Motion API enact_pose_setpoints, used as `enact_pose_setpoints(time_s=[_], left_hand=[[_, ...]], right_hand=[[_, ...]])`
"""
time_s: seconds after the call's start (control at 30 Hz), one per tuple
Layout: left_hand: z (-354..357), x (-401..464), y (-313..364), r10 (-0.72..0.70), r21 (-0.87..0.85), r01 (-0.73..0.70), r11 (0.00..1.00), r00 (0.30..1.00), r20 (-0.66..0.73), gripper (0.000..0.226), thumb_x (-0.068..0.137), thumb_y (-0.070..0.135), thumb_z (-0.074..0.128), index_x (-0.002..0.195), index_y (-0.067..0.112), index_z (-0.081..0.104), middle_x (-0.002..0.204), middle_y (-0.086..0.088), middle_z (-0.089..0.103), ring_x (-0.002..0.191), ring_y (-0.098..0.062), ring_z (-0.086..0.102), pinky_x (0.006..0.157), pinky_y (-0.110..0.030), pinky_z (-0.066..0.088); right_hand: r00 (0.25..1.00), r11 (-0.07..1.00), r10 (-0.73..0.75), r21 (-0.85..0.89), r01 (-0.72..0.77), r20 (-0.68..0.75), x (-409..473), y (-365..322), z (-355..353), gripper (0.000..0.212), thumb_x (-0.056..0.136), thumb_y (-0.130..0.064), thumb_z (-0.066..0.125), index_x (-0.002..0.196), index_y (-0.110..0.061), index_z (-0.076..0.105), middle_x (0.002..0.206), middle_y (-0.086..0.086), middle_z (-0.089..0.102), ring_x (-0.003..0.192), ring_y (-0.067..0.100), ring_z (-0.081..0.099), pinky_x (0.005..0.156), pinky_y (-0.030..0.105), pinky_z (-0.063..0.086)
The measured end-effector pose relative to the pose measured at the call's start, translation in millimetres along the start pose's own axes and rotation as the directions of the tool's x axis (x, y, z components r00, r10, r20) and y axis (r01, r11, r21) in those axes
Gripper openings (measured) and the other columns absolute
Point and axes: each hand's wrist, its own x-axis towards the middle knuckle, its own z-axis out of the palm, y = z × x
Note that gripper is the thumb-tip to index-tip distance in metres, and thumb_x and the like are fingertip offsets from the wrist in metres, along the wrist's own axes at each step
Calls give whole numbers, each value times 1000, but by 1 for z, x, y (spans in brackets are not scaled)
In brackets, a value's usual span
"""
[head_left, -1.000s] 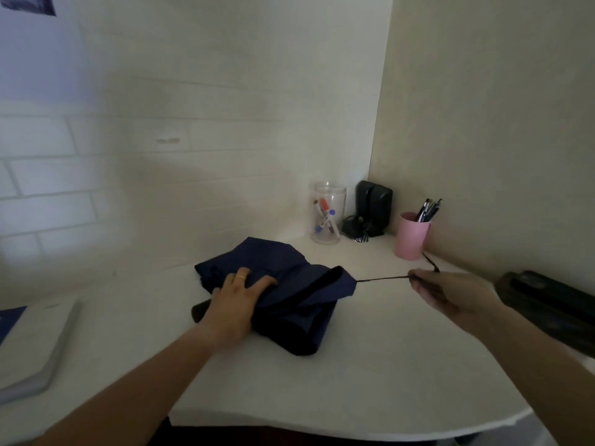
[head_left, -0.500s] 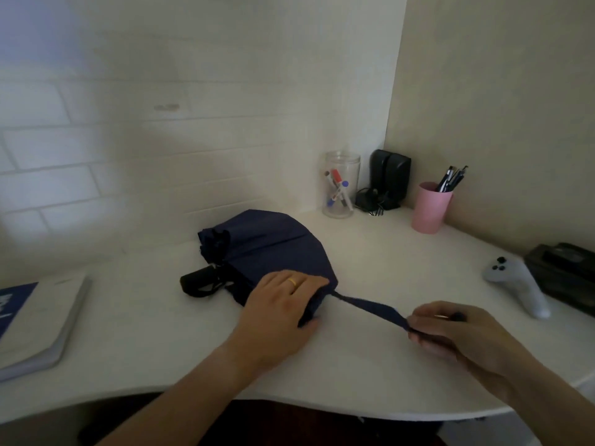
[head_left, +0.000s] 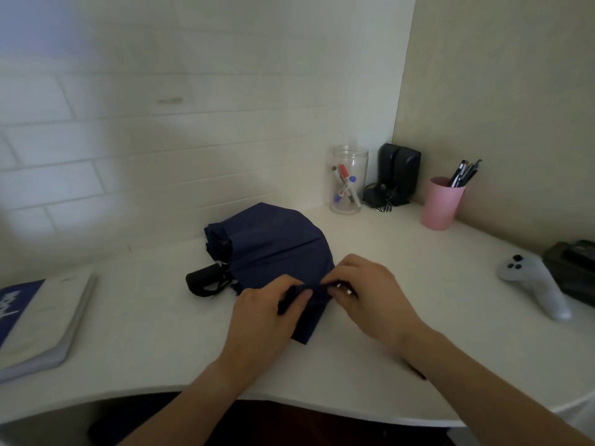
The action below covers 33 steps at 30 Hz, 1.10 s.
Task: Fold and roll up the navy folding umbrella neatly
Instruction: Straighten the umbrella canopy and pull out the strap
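The navy folding umbrella lies collapsed on the white desk, its fabric bunched and its black handle pointing left. My left hand presses on the near end of the fabric with its fingers curled around it. My right hand meets it from the right and pinches the navy closing strap against the bundle. Both hands touch the umbrella at its near right end, and the strap's tip is hidden under my fingers.
A clear jar of markers, black speakers and a pink pen cup stand in the back corner. A white game controller and a black device lie at right. A notebook lies at left.
My right hand has brought the stretched strap back from the right to the bundle. My left hand slid toward the near end of the fabric. The view tilted down a little.
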Motion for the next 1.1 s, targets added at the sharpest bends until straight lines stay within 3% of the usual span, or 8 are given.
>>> enact_pose_setpoints(time_s=[0.17, 0.33, 0.47, 0.53, 0.67, 0.8, 0.97, 1.1], left_hand=[[-26, 32, 2, -117, -135, 100, 986, 985, -126, 16, 94, 29, 71, 80, 22, 68, 56, 21, 56, 56, 0, 56, 53, -9, 37], [-64, 79, -7, -230, -184, 201, 962, 961, -153, 35, 93, 39, 70, 72, 12, 66, 56, -1, 64, 53, -14, 60, 57, -32, 53], [-84, 100, -11, -291, -189, 262, 946, 945, -150, 34, 88, 57, 70, 90, 23, 72, 80, 7, 75, 74, -14, 71, 74, -44, 60], [-85, 99, -24, -385, -59, 384, 921, 923, -7, 72, 65, 85, 70, 115, 33, 63, 108, 14, 70, 97, -11, 69, 86, -43, 60], [-72, 81, -72, -575, 364, 471, 803, 774, 267, 128, 42, 98, 66, 146, 29, 36, 143, 1, 54, 126, -24, 57, 102, -43, 51], [-60, 75, -97, -540, 265, 472, 841, 763, 355, 90, 66, 79, 75, 136, 28, 51, 133, 7, 64, 118, -18, 62, 93, -28, 49], [-53, 77, -111, -491, 40, 520, 853, 775, 399, 92, 67, 54, 90, 142, 26, 47, 132, 14, 56, 120, -12, 56, 103, -24, 45], [-56, 89, -113, -428, 217, 372, 902, 831, 356, 85, 71, 46, 88, 140, 23, 44, 135, 10, 59, 124, -17, 58, 98, -29, 49]], right_hand=[[996, 996, -51, 78, 46, 67, 56, -18, -44, 13, 88, -19, 75, 98, -25, 80, 86, -10, 70, 70, 2, 62, 71, 17, 49], [977, 963, -48, 270, -10, 209, 120, -32, -81, 9, 85, -22, 80, 93, -21, 83, 89, -8, 80, 88, 3, 71, 103, 28, 51], [977, 948, -34, 317, -35, 209, 164, -41, -84, 11, 86, -19, 79, 96, -17, 83, 94, -3, 80, 89, 8, 70, 80, 16, 53], [983, 959, -27, 283, -26, 182, 180, -44, -80, 11, 86, -19, 78, 96, -17, 82, 92, -2, 79, 82, 7, 67, 61, 8, 48], [988, 966, -8, 258, -32, 154, 202, -45, -75, 11, 80, -19, 82, 90, -23, 83, 90, -7, 80, 95, 9, 70, 94, 32, 55], [984, 968, -22, 251, -24, 178, 204, -47, -77, 9, 78, -21, 83, 87, -25, 83, 89, -8, 80, 96, 9, 70, 99, 37, 55], [987, 958, -56, 287, 11, 148, 195, -46, -83, 9, 79, -19, 83, 87, -23, 83, 89, -9, 80, 93, 6, 70, 94, 29, 55], [990, 952, -57, 305, 14, 131, 183, -39, -90, 7, 80, -17, 83, 86, -21, 82, 86, -6, 79, 85, 6, 70, 75, 16, 52]])
